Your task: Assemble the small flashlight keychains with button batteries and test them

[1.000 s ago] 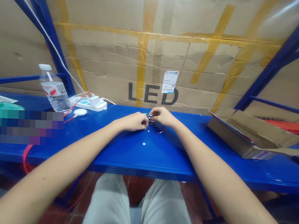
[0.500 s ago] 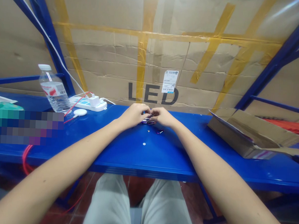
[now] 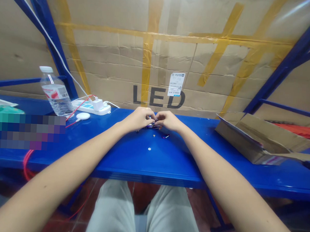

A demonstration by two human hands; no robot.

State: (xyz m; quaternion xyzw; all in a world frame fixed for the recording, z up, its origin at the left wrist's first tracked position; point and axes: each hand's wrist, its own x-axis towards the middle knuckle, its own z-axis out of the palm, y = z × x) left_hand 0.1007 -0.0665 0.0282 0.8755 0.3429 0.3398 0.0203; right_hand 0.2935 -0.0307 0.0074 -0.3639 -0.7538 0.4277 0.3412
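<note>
My left hand [image 3: 140, 119] and my right hand [image 3: 168, 121] meet near the back of the blue table. Both hands have their fingers closed around a small shiny purple and silver object [image 3: 152, 125], mostly hidden by the fingers. Just in front of it lies a tiny round metal piece [image 3: 154, 135]. A small dark purple curved piece [image 3: 165, 136] rests below my right hand. Nearer the front edge is a small white disc [image 3: 149, 149].
A water bottle [image 3: 56, 93], a white power strip [image 3: 93, 106] and a round white item [image 3: 83, 116] stand at the left, with a red cable [image 3: 27, 163]. An open cardboard box [image 3: 252, 140] sits at the right. Taped cardboard [image 3: 108, 61] rises behind the table.
My hands stay in nearly the same place, with only slight finger movement. A little more of the purple object shows between them.
</note>
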